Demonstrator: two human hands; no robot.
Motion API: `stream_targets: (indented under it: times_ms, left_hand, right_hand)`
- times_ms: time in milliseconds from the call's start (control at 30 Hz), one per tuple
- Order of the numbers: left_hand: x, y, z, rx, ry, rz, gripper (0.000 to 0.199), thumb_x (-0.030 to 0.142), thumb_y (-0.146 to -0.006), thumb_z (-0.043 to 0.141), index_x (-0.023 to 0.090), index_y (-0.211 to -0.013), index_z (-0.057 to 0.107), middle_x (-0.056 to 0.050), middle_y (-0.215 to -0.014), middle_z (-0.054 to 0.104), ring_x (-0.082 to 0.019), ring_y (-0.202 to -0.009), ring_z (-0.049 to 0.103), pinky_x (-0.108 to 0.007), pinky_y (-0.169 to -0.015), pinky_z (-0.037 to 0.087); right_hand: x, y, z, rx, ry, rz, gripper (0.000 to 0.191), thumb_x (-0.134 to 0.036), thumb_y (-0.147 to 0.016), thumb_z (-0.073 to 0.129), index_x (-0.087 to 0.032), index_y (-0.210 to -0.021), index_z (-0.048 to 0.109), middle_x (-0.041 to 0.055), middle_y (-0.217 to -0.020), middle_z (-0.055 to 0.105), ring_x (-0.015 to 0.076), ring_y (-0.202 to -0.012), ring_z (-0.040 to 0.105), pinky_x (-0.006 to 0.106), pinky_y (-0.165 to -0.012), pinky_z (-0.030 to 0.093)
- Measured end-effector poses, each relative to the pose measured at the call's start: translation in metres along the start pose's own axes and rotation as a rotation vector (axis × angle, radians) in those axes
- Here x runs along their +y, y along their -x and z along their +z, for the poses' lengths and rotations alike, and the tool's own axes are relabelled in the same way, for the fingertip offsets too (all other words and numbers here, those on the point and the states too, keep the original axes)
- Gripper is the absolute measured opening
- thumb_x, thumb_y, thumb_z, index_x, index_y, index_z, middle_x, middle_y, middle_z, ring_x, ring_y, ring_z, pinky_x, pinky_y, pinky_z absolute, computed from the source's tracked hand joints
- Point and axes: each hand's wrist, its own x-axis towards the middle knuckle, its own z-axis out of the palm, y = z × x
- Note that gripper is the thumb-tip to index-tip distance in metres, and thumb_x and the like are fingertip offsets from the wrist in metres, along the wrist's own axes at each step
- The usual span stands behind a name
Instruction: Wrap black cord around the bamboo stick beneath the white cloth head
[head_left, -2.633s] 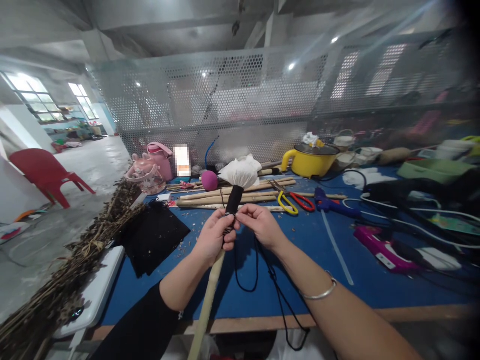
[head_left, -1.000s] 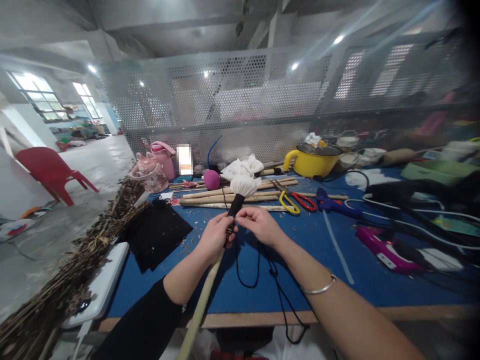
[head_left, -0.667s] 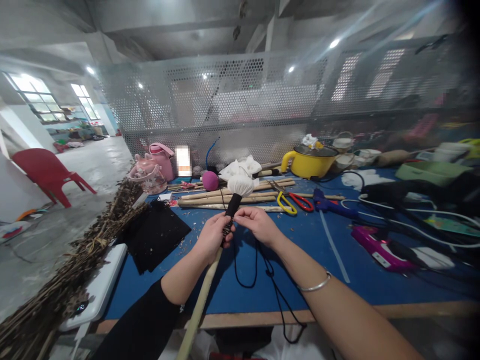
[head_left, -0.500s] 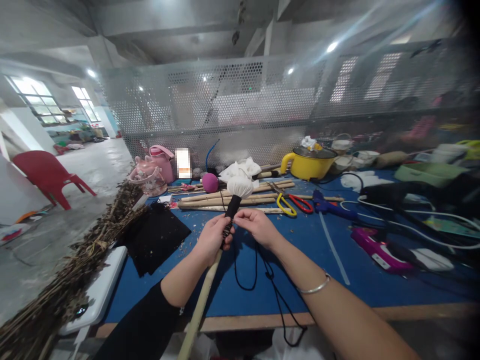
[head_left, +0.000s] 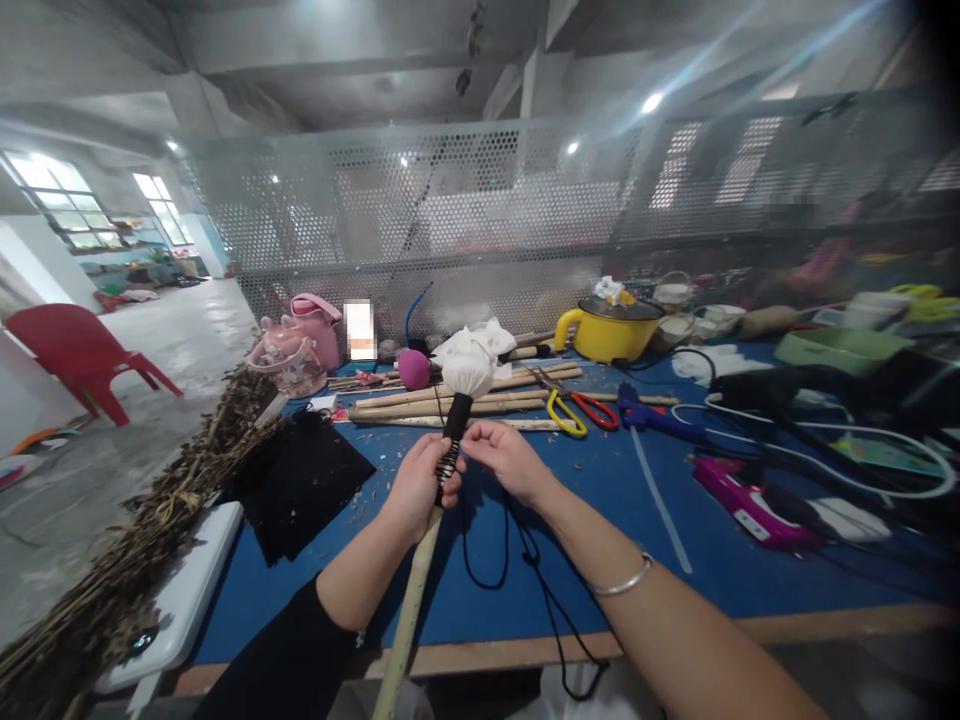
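Note:
My left hand [head_left: 424, 482] is wrapped round a pale wooden stick [head_left: 411, 610] where black wrapping [head_left: 457, 415] covers it. A white cloth bundle [head_left: 466, 372] tops the stick, its loose ends spread at the back. My right hand [head_left: 506, 458] pinches a black cord [head_left: 504, 560] beside the wrapping. The cord circles the stick in several turns near my left fingers, then hangs in loops over the blue table and past its front edge.
Behind lie wooden sticks [head_left: 375, 411], yellow-and-red scissors [head_left: 566, 414], a purple ball [head_left: 414, 369] and a yellow pot [head_left: 611, 335]. Black cloth [head_left: 296, 485] and dried stems [head_left: 180, 500] lie left; a blue glue gun [head_left: 660, 420] and magenta power strip [head_left: 742, 505] right.
The whole view has shifted slightly. The stick stands a little more upright, and both hands keep their holds near the wrapping.

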Motion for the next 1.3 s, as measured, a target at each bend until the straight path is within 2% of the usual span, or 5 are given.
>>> stream_targets:
  times_ms: [200,400,667,900,1300]
  left_hand:
    - [0.002,0.003,0.000,-0.061,0.104,0.004,0.022,0.031,-0.071,0.056,0.016,-0.083,0.046,0.002,-0.064,0.052,-0.003,-0.039,0.037,-0.015,-0.033,0.024]
    - [0.004,0.005,0.002,-0.039,0.083,0.007,0.022,0.028,-0.071,0.054,0.016,-0.087,0.046,0.001,-0.065,0.052,-0.003,-0.038,0.037,-0.015,-0.033,0.025]
    - [0.004,0.006,0.004,-0.011,0.037,-0.012,0.025,0.031,-0.069,0.056,0.018,-0.086,0.045,0.003,-0.063,0.052,-0.004,-0.037,0.037,-0.015,-0.032,0.025]
    - [0.005,0.006,0.004,-0.008,0.040,0.005,0.026,0.034,-0.070,0.059,0.018,-0.084,0.044,0.003,-0.063,0.052,-0.003,-0.037,0.035,-0.014,-0.032,0.024]
    - [0.005,0.005,0.003,-0.045,0.060,0.002,0.023,0.032,-0.072,0.056,0.017,-0.085,0.045,0.000,-0.065,0.055,-0.004,-0.037,0.037,-0.015,-0.032,0.025]
  right_hand:
    - [0.000,-0.001,0.000,-0.008,-0.009,-0.026,0.023,-0.034,-0.070,0.066,-0.015,-0.066,0.053,-0.0012,-0.058,0.058,0.0105,-0.056,0.051,0.026,-0.061,0.037]
    - [-0.006,0.002,0.001,0.014,-0.016,-0.022,0.023,-0.034,-0.068,0.066,-0.016,-0.065,0.053,-0.0007,-0.057,0.058,0.0102,-0.054,0.050,0.025,-0.057,0.036]
    - [-0.012,0.004,-0.001,0.003,-0.029,0.105,0.021,-0.033,-0.065,0.066,-0.015,-0.068,0.057,-0.0015,-0.054,0.057,0.0051,-0.038,0.030,0.022,-0.040,0.018]
    - [-0.007,0.003,0.001,0.016,-0.019,0.084,0.024,-0.035,-0.068,0.066,-0.016,-0.064,0.052,-0.0011,-0.057,0.058,0.0051,-0.039,0.034,0.022,-0.040,0.020]
    - [-0.007,0.001,-0.001,0.005,-0.036,0.066,0.023,-0.032,-0.069,0.066,-0.015,-0.065,0.050,-0.0043,-0.052,0.055,0.0023,-0.034,0.027,0.021,-0.036,0.015]
